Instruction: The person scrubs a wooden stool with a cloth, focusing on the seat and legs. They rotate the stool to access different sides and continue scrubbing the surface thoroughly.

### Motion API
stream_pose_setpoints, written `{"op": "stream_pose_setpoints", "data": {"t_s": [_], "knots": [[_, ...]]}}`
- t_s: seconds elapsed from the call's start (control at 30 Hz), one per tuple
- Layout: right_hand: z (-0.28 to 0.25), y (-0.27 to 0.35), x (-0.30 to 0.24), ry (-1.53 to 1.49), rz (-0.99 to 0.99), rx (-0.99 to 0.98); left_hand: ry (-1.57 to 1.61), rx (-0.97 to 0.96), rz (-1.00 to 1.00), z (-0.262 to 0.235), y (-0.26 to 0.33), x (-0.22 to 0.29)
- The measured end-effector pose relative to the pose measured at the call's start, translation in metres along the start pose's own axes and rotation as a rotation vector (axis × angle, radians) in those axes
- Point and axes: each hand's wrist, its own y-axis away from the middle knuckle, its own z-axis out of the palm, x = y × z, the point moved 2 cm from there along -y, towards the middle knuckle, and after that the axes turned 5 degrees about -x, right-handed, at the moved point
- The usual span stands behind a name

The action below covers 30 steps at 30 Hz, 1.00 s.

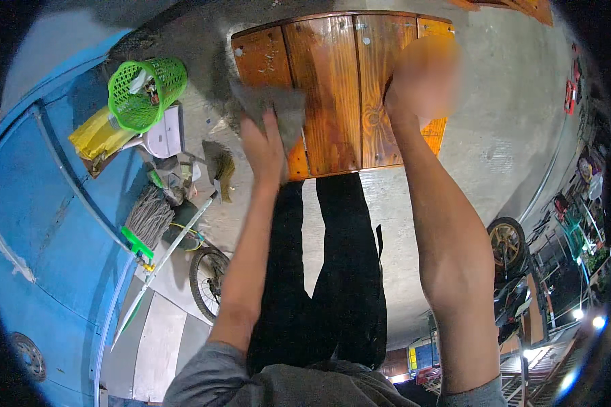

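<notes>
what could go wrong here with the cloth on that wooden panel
1. The grey cloth lies under the left hand near the wooden panel's lower-left corner, so it may slip off the edge.
2. The right hand steadies the panel alone; it is blurred, so its grip is unclear and the panel might shift.

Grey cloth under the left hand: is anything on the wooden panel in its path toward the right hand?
Nothing visible does. The grey cloth lies under the left hand, and the wooden panel shows only bare planks across to the blurred right hand.
</notes>
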Motion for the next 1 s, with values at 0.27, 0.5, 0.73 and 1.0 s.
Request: {"op": "stream_pose_setpoints", "data": {"t_s": [0.27,0.5,0.73,1.0], "knots": [[0.0,-0.001,-0.002,-0.022,-0.017,0.006,-0.362,0.016,0.283,-0.008,-0.149,0.051],[0.001,0.0,0.001,0.017,-0.02,0.022,-0.098,0.097,0.068,0.008,0.056,-0.017],[0.001,0.001,0.003,0.045,-0.004,0.01,0.013,-0.031,-0.166,0.003,0.042,-0.008],[0.001,-0.002,-0.005,-0.014,-0.036,0.036,-0.254,0.083,0.238,-0.014,-0.164,0.029]]}}
